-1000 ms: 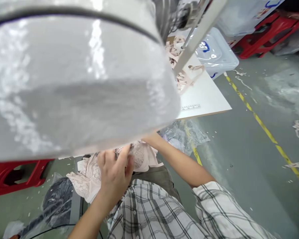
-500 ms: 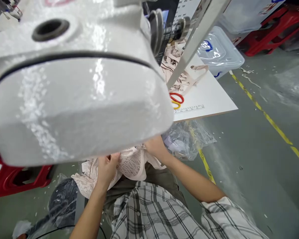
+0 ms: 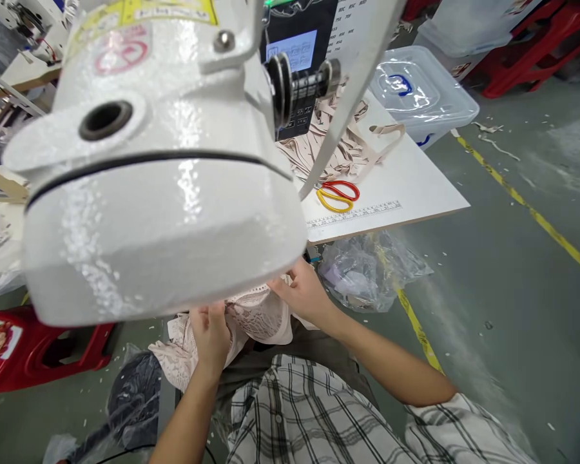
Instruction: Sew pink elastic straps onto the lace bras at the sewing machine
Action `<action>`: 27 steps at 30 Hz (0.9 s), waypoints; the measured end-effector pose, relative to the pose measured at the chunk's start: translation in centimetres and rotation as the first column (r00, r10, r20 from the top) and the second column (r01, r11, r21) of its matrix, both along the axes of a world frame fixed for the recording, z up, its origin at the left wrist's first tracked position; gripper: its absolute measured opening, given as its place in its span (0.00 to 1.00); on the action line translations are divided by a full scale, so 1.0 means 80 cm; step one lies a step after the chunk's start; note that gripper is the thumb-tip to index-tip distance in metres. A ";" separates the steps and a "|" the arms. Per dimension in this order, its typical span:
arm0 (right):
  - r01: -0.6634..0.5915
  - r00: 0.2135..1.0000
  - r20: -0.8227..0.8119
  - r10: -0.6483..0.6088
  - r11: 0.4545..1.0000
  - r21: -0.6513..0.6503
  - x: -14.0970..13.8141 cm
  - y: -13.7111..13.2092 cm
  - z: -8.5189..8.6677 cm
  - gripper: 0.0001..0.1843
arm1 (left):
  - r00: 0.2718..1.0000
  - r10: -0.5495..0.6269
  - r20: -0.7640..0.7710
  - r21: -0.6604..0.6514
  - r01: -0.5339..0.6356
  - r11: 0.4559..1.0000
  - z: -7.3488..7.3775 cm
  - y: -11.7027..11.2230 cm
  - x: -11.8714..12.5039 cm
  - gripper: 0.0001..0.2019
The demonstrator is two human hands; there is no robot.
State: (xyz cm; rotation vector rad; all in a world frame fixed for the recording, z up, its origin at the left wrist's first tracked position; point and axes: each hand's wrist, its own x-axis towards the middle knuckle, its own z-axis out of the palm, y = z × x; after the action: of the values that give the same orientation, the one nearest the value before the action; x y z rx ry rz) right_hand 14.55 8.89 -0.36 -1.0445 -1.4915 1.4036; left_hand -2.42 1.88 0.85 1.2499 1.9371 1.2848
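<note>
A pale pink lace garment (image 3: pixel 256 316) lies bunched in my lap below the head of a white sewing machine (image 3: pixel 159 193). My left hand (image 3: pixel 211 335) grips its near left side with the fingers closed on the lace. My right hand (image 3: pixel 303 291) holds the garment's right edge just under the machine head, fingers curled around the fabric. The machine head hides the far part of the garment and my fingertips.
Scissors with red and yellow handles (image 3: pixel 337 195) lie on the white table (image 3: pixel 415 187) beside a heap of pink straps (image 3: pixel 338 148). A control panel (image 3: pixel 297 58) stands behind. A clear bag (image 3: pixel 367 270) hangs under the table; a plastic box (image 3: pixel 423 96) and red stools (image 3: pixel 9 348) stand around.
The view has tilted up, so more of the machine and table show. My left hand slid lower on the lace and my right hand has come out from under the machine head.
</note>
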 end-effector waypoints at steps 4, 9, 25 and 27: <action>-0.008 1.000 -0.015 0.009 1.000 0.012 0.002 -0.001 -0.001 0.19 | 1.000 -0.001 -0.021 0.053 0.002 0.999 0.005 0.001 0.000 0.21; -0.024 0.998 0.054 0.021 0.998 0.053 0.008 -0.005 0.002 0.19 | 0.996 0.055 0.076 0.150 -0.066 0.987 0.000 0.002 0.001 0.20; -0.280 0.958 -0.146 0.246 0.907 -0.313 0.076 -0.033 0.000 0.16 | 0.707 -0.342 0.619 -0.129 0.521 0.844 0.000 -0.049 0.034 0.22; -0.294 0.955 -0.144 0.260 0.891 -0.345 0.083 -0.045 -0.001 0.16 | 0.588 -0.311 0.746 -0.100 0.561 0.822 -0.008 -0.041 0.047 0.28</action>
State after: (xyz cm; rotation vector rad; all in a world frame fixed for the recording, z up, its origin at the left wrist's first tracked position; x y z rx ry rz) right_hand 21.15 5.32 -0.43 -0.9904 -1.3804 1.9634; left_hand 1.32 -1.40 0.21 0.8054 1.1043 0.9160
